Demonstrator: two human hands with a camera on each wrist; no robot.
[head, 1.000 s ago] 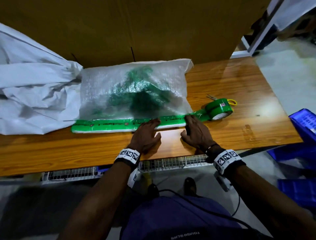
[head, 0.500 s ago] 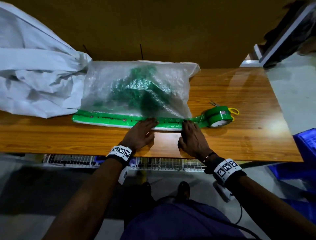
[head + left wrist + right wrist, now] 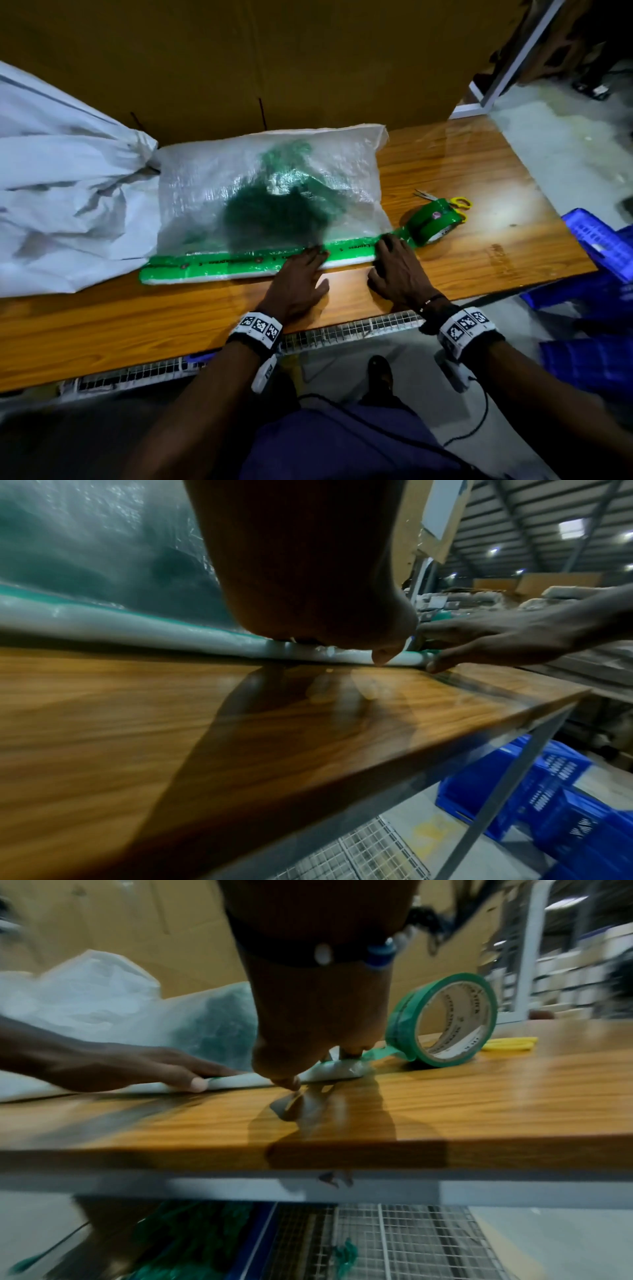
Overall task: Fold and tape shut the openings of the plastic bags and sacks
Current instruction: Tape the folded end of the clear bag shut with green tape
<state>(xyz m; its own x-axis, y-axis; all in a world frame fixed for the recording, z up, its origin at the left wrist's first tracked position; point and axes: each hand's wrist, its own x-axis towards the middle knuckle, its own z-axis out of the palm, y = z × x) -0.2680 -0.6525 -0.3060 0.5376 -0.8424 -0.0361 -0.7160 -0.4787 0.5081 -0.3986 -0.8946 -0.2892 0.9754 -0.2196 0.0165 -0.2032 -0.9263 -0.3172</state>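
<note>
I judged the woven plastic sack (image 3: 270,192) light, limp and slippery, best held along its stiffer folded, green-taped mouth (image 3: 239,263). It lay flat on the tabletop (image 3: 479,253), long axis left to right, mouth toward me. My left hand (image 3: 294,284) and right hand (image 3: 397,270) pressed flat there, grasping nothing.
</note>
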